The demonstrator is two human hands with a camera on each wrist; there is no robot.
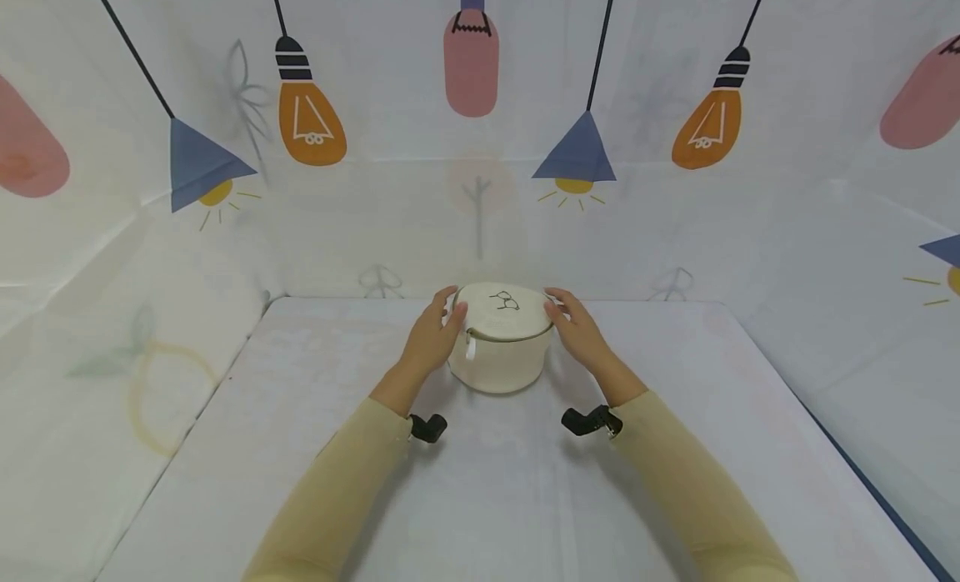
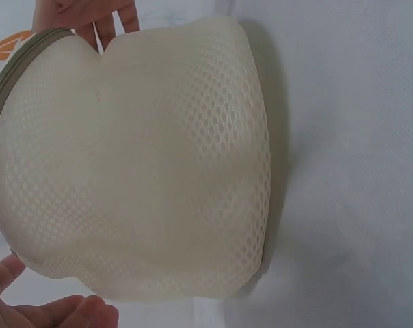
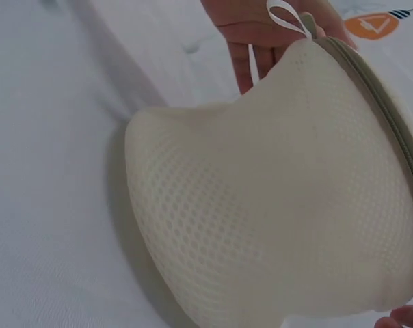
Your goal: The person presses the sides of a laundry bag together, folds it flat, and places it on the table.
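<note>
A cream mesh laundry bag (image 1: 498, 361), round with a flat lid, stands upright on the white table. Dark line drawing marks its lid (image 1: 504, 308). In the right wrist view a greenish zipper (image 3: 384, 109) runs round the top edge, and a white loop (image 3: 288, 15) sticks out beside the left hand. My left hand (image 1: 433, 333) holds the bag's left side, thumb at the lid's rim and fingers partly hidden behind. On the opposite side my right hand (image 1: 581, 332) grips it the same way. The mesh side (image 2: 220, 130) looks dented in both wrist views.
The white tabletop (image 1: 495, 499) extends around the bag towards the camera. Behind it rises a white backdrop (image 1: 405, 223) printed with lamps and bulbs. Black wrist mounts (image 1: 592, 420) sit by both cream sleeves (image 1: 697, 482).
</note>
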